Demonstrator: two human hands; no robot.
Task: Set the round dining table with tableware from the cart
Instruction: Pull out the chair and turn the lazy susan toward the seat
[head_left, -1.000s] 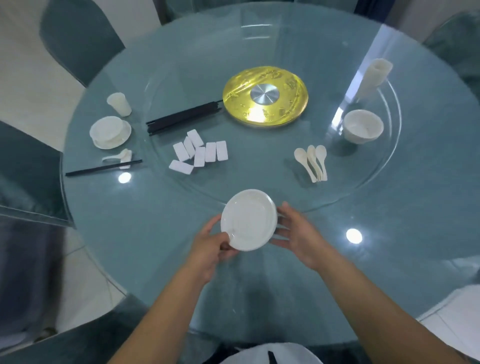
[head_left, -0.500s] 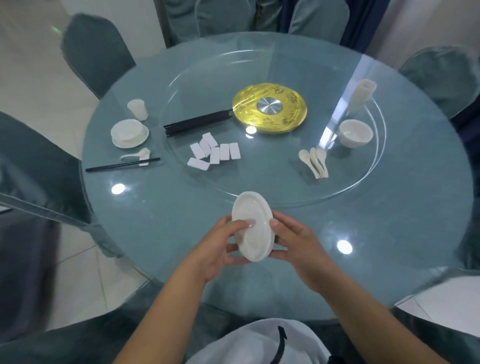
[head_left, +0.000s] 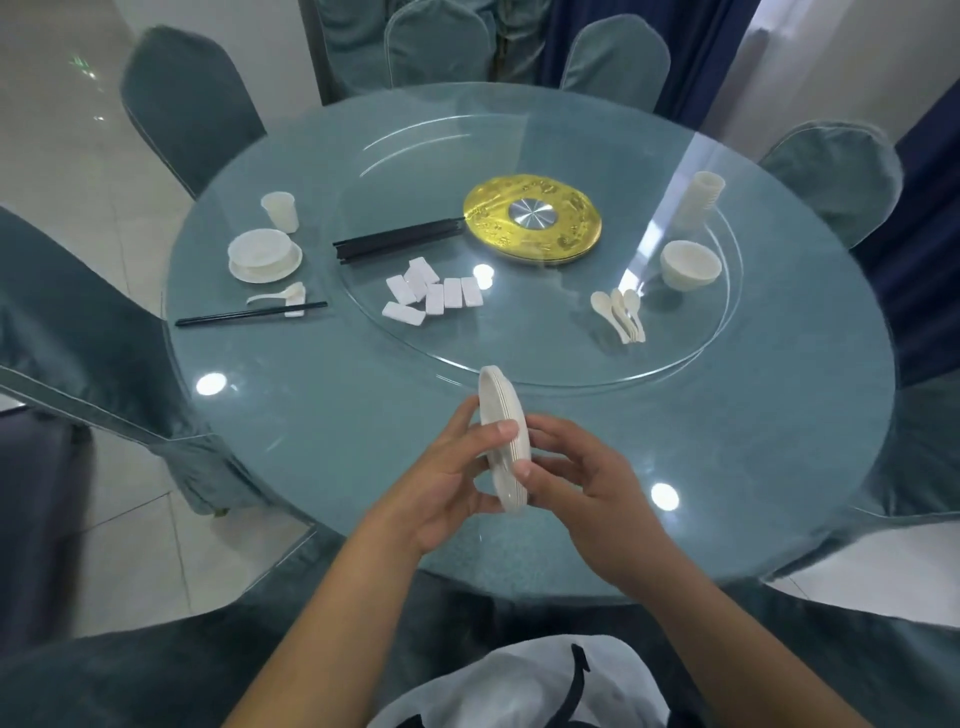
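Between both hands (head_left: 447, 483): stacked saucers (head_left: 505, 441).

**Stack of plates tipped onto its edge**

A second earlier the stack of plates (head_left: 503, 441) lay nearly flat between the two hands, its white face turned up toward the camera. Half a second later it had tilted partway. By now it stood on edge above the table (head_left: 322, 415), the layered rims showing. The left hand (head_left: 447, 486) had shifted from under the rim to grip it from the left, thumb across the edges. The right hand (head_left: 587, 488) had closed in on the right, thumb on the rims. The view had pulled back, showing more chairs.
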